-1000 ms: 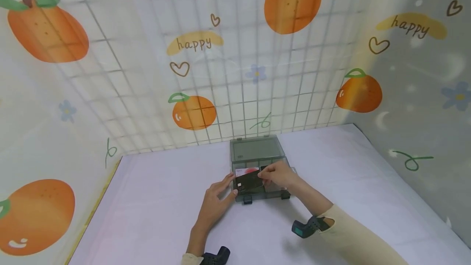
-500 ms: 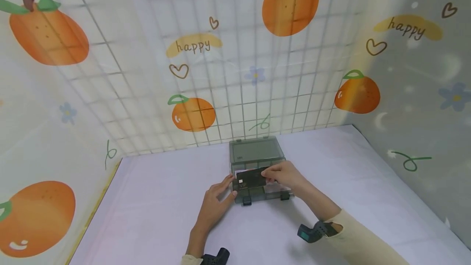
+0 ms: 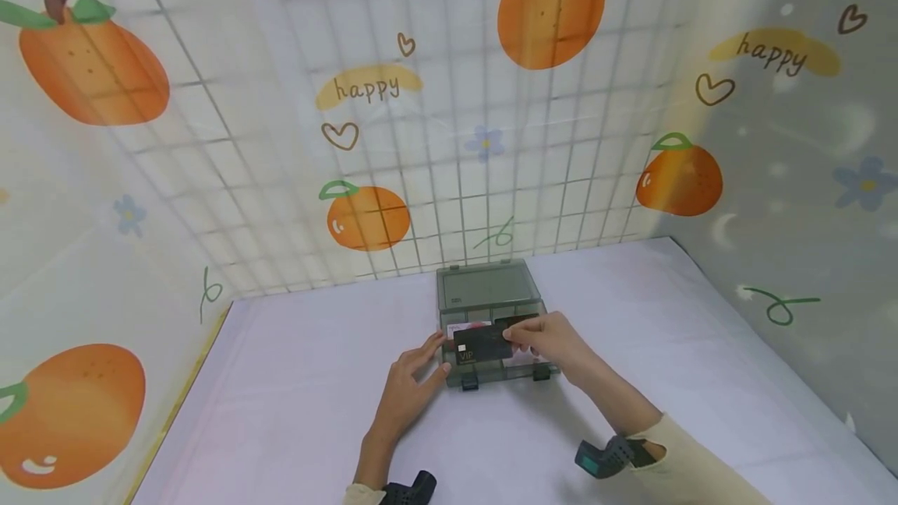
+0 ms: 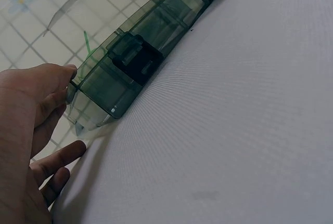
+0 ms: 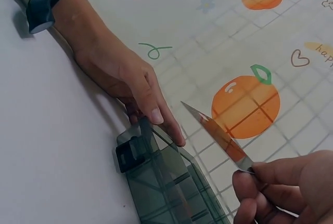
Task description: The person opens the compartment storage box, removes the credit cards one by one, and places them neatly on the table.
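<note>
A thin, black, rectangular card (image 3: 480, 345) was pinched at its right end by the right hand (image 3: 553, 340) above a translucent green plastic box (image 3: 489, 288), touched by the left hand (image 3: 414, 374), fingers loosely spread. Likely light, stiff and slippery, it was best edge-held.

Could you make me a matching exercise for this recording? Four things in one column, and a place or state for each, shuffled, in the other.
Column one
1. Black card
2. Left hand
3. Lid
4. Right hand

Column two
A. Pinching one end of the card
B. Swung open, on the side nearer the grid-patterned backdrop
C. Touching the left end of the box
D. Held up over the compartments

Pairs: 1-D, 2-C, 3-B, 4-A
</note>
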Demonstrator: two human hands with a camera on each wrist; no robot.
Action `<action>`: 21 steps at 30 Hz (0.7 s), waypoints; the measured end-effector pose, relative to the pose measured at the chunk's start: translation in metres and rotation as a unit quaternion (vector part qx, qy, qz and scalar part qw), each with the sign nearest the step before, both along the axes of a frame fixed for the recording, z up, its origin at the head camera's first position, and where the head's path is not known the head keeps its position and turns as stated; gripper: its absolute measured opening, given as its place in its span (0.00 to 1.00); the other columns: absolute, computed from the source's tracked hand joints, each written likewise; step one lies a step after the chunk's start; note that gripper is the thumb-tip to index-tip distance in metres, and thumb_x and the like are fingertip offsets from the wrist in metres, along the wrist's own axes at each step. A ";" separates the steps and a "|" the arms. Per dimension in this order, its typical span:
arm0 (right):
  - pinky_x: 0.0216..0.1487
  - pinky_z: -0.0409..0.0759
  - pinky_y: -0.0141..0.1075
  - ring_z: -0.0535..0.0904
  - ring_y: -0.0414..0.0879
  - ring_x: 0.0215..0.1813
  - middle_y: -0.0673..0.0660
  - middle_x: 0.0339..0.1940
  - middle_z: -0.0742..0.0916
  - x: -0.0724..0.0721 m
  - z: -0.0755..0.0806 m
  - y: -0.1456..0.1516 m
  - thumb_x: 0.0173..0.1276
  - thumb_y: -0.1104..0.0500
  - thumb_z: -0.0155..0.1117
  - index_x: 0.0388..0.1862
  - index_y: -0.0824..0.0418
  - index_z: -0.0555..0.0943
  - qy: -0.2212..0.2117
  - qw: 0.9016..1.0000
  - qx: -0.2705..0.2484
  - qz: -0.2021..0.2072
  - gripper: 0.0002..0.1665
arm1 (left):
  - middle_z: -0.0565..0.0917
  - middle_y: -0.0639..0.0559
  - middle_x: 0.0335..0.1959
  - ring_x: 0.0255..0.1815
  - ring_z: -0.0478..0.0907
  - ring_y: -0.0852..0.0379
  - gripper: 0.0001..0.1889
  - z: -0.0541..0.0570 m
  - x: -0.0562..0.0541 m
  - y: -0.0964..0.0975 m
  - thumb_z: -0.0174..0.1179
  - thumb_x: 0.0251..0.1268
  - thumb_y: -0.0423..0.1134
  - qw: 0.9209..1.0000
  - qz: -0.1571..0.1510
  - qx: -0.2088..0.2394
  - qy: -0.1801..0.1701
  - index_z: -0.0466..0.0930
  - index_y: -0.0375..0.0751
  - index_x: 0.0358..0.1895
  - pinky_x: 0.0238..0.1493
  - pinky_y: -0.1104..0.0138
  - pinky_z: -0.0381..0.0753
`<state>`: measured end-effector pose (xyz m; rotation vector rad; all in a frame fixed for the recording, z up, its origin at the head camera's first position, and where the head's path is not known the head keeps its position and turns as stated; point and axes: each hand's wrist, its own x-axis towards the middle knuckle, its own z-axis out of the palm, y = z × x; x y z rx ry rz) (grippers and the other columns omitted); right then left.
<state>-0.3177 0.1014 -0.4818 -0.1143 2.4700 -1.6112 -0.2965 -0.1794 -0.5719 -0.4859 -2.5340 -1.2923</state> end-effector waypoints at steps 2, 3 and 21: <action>0.37 0.75 0.42 0.76 0.52 0.36 0.54 0.30 0.84 0.003 0.000 0.000 0.69 0.50 0.68 0.33 0.58 0.90 0.001 1.000 -0.002 -0.001 0.14 | 0.71 0.67 0.71 0.65 0.72 0.48 0.28 0.000 0.000 0.000 0.61 0.70 0.56 1.000 -0.002 0.003 0.000 0.75 0.55 0.70 0.67 0.41 0.61; 0.37 0.75 0.42 0.77 0.52 0.37 0.54 0.30 0.85 0.004 0.000 0.000 0.69 0.50 0.68 0.34 0.58 0.90 0.002 1.000 -0.003 -0.002 0.13 | 0.71 0.67 0.71 0.65 0.72 0.48 0.28 0.001 0.000 0.000 0.61 0.70 0.56 1.000 -0.003 0.003 0.003 0.75 0.54 0.70 0.67 0.40 0.62; 0.50 0.79 0.48 0.82 0.45 0.44 0.51 0.41 0.89 0.028 -0.005 -0.008 0.68 0.51 0.70 0.43 0.57 0.90 0.002 1.000 -0.007 -0.014 0.12 | 0.72 0.65 0.70 0.66 0.72 0.47 0.26 0.003 -0.001 0.000 0.62 0.69 0.49 1.000 0.001 -0.006 0.002 0.75 0.51 0.69 0.67 0.40 0.61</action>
